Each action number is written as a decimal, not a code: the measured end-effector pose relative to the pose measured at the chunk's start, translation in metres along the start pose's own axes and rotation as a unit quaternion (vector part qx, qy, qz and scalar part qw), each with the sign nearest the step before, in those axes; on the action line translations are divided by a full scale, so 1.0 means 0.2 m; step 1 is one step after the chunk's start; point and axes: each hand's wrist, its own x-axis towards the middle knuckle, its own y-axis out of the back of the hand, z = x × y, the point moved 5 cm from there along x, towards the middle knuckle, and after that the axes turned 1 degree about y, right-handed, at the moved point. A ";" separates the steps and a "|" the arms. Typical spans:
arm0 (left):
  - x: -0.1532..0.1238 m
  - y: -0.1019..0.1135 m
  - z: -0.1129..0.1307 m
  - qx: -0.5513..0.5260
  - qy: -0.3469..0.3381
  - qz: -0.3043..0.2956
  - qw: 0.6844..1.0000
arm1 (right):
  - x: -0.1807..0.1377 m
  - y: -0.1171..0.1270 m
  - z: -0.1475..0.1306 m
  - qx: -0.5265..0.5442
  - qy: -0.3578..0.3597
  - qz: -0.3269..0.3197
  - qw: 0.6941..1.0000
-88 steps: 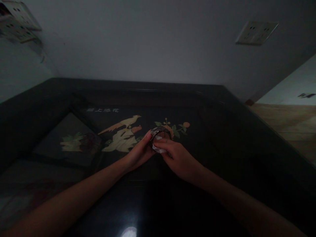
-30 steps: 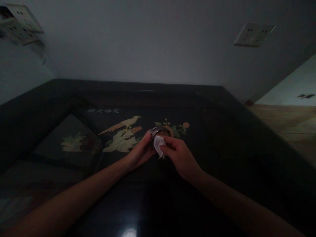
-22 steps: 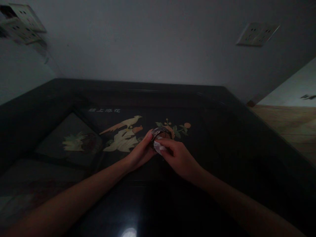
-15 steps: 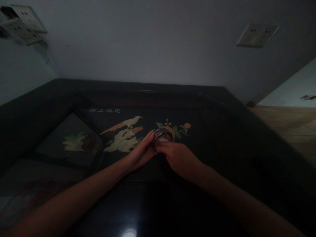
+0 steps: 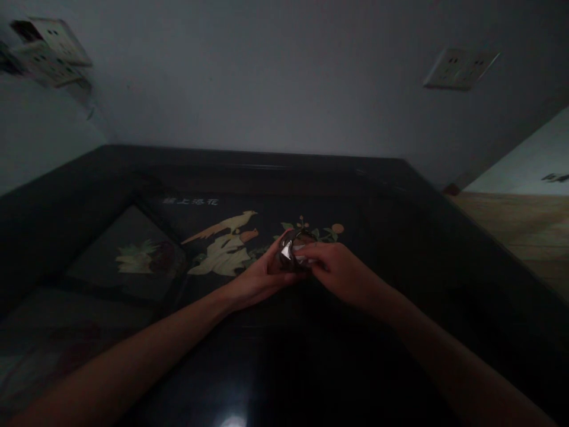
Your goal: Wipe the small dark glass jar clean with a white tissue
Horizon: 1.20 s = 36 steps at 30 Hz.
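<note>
A small round object (image 5: pixel 287 251), shiny and silvery like glass or metal, is between my hands above the dark tabletop. My left hand (image 5: pixel 264 274) is closed around its left side and underside. My right hand (image 5: pixel 340 270) is closed, with its fingers reaching to the object's right side and opening. Something pale shows by those fingertips, but the dim light hides what it is. Beneath my hands, the tabletop (image 5: pixel 364 356) carries an inlaid picture of a bird (image 5: pixel 237 222) on a pale rock, flowers (image 5: pixel 331 231) and written characters.
Behind the table rises a grey wall (image 5: pixel 249 71) with a socket plate (image 5: pixel 462 68) at right. More sockets (image 5: pixel 60 41) are at upper left. Wooden flooring (image 5: pixel 515 225) shows at right. The glossy tabletop reflects a bright light near its front.
The round object has been turned and tilted, now showing a bright glint. My left hand has opened wider around it, and my right hand has shifted slightly right and up.
</note>
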 end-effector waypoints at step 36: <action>0.02 0.01 0.02 -0.034 -0.032 0.033 0.998 | -0.06 -0.06 -0.23 -0.334 0.131 0.023 0.933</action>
